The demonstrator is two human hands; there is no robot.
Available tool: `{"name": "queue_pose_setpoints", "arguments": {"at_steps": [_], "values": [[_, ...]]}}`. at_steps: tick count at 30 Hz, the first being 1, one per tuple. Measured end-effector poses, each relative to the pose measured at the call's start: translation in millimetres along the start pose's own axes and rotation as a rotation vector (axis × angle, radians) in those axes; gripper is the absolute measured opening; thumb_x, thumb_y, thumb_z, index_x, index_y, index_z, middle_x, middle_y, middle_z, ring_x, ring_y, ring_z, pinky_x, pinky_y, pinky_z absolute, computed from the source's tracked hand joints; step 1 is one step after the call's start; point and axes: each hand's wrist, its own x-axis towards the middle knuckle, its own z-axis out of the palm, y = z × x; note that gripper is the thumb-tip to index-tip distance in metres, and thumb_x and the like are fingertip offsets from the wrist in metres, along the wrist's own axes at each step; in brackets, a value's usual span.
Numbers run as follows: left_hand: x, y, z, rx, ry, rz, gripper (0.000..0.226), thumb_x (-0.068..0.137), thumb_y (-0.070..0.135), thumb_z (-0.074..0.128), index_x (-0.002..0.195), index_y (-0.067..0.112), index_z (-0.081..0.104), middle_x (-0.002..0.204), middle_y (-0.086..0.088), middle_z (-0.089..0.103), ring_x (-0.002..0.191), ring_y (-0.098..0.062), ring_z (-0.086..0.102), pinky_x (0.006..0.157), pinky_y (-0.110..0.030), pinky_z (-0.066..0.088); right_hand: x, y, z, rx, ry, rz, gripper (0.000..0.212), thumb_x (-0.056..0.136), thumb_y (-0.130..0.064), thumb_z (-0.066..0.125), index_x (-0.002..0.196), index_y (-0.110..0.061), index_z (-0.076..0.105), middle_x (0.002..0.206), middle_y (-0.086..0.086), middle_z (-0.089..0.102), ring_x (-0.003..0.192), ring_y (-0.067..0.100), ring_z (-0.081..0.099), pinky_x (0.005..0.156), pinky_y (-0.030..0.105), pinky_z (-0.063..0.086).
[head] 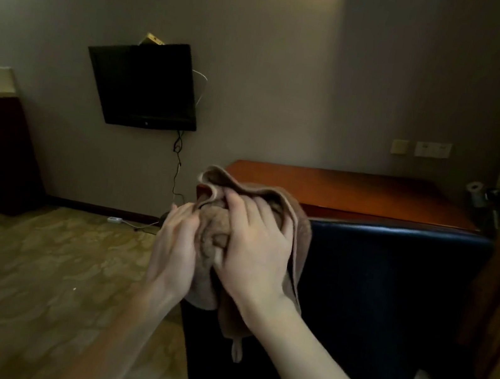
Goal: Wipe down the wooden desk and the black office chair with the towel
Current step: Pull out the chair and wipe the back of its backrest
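Brown towel wadded up between both hands, left hand cupping it, right hand clutching a fold. From it, chair at 4 o'clock, desk at 1. I'd fold it flat before wiping.

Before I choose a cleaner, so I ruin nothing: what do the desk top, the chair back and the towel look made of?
The desk top looks like reddish-brown wood or veneer, lacquered, given its soft sheen. The chair back: smooth black leather or imitation, by the glossy highlight along its top edge. The towel: brown terry cloth, nubby and limp.
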Motion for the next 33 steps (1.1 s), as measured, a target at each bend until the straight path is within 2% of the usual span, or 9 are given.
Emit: {"name": "queue_pose_setpoints", "arguments": {"at_steps": [3, 4, 8, 12, 16, 23, 26, 29, 33], "values": [[4.2, -8.3, -0.2, -0.032, 0.049, -0.037, 0.059, 0.095, 0.059, 0.028, 0.120, 0.025, 0.069, 0.111, 0.038, 0.059, 0.122, 0.021, 0.044, 0.119, -0.028, 0.025, 2.3, 23.7, -6.7, -0.076, -0.027, -0.181, 0.054, 0.084, -0.031, 0.062, 0.135, -0.013, 0.062, 0.124, 0.004, 0.068, 0.113, 0.028, 0.062, 0.098, 0.045, 0.038], [3.9, -8.7, 2.2, 0.015, 0.057, 0.020, 0.050, 0.098, 0.058, 0.027, 0.113, 0.033, 0.067, 0.108, 0.035, 0.063, 0.118, 0.023, 0.044, 0.118, -0.025, 0.024, 1.1, 35.1, -11.6, -0.093, -0.027, -0.236, 0.052, 0.085, -0.029, 0.060, 0.134, -0.012, 0.063, 0.126, 0.005, 0.068, 0.113, 0.029, 0.063, 0.098, 0.045, 0.040], [-3.7, -17.1, 13.6, 0.278, 0.051, 0.266, 0.045, 0.102, 0.048, 0.032, 0.117, 0.016, 0.060, 0.120, 0.006, 0.058, 0.124, -0.016, 0.048, 0.124, -0.041, 0.019, -9.7, 83.6, -42.4, -0.173, -0.023, -0.316, 0.057, 0.082, -0.032, 0.064, 0.135, -0.011, 0.063, 0.131, 0.006, 0.067, 0.114, 0.030, 0.063, 0.095, 0.044, 0.043], [-6.4, -32.4, 20.4, 0.418, 0.069, 0.364, 0.046, 0.099, 0.049, 0.040, 0.124, 0.013, 0.055, 0.126, -0.001, 0.054, 0.127, -0.024, 0.047, 0.124, -0.049, 0.020, -23.1, 153.3, -89.5, -0.243, -0.062, -0.312, 0.064, 0.077, -0.036, 0.068, 0.135, -0.009, 0.062, 0.129, 0.012, 0.067, 0.112, 0.034, 0.064, 0.095, 0.045, 0.045], [-3.9, -33.1, 32.1, 0.467, 0.135, 0.356, 0.051, 0.096, 0.052, 0.045, 0.122, 0.010, 0.056, 0.125, -0.007, 0.053, 0.126, -0.031, 0.047, 0.124, -0.050, 0.019, -27.2, 214.4, -130.0, -0.241, -0.161, -0.209, 0.068, 0.084, -0.053, 0.056, 0.135, -0.009, 0.055, 0.127, 0.017, 0.066, 0.116, 0.033, 0.059, 0.100, 0.044, 0.040], [-8.0, 1.4, 60.7, 0.529, 0.211, 0.310, 0.050, 0.101, 0.058, 0.034, 0.108, 0.019, 0.064, 0.112, 0.000, 0.061, 0.116, -0.025, 0.053, 0.120, -0.057, 0.021, -28.9, 183.7, -104.2, -0.221, -0.077, 0.010, 0.064, 0.077, -0.054, 0.054, 0.120, -0.007, 0.058, 0.112, 0.015, 0.064, 0.106, 0.033, 0.054, 0.093, 0.045, 0.036], [-4.7, 27.8, 89.4, 0.540, 0.103, 0.498, 0.041, 0.101, 0.052, 0.040, 0.105, 0.022, 0.068, 0.104, 0.004, 0.067, 0.104, -0.021, 0.058, 0.110, -0.047, 0.034, -29.7, 169.5, -102.8, -0.194, -0.063, -0.036, 0.062, 0.080, -0.055, 0.055, 0.120, -0.008, 0.060, 0.112, 0.013, 0.065, 0.104, 0.033, 0.058, 0.090, 0.045, 0.039], [-3.1, 29.4, 97.5, 0.560, 0.138, 0.502, 0.031, 0.095, 0.044, 0.048, 0.099, 0.019, 0.068, 0.098, -0.001, 0.064, 0.096, -0.027, 0.056, 0.095, -0.044, 0.039, -30.4, 154.4, -103.1, -0.180, -0.087, -0.134, 0.060, 0.083, -0.050, 0.057, 0.124, -0.007, 0.063, 0.118, 0.012, 0.066, 0.107, 0.033, 0.061, 0.089, 0.044, 0.042], [10.5, -1.3, 66.0, 0.578, 0.119, 0.559, 0.042, 0.099, 0.046, 0.043, 0.103, 0.012, 0.067, 0.100, -0.006, 0.061, 0.096, -0.027, 0.054, 0.089, -0.042, 0.038, -41.4, 159.1, -110.1, -0.242, -0.076, -0.278, 0.057, 0.088, -0.043, 0.068, 0.133, -0.007, 0.063, 0.126, 0.013, 0.067, 0.114, 0.035, 0.063, 0.093, 0.046, 0.046]]}}
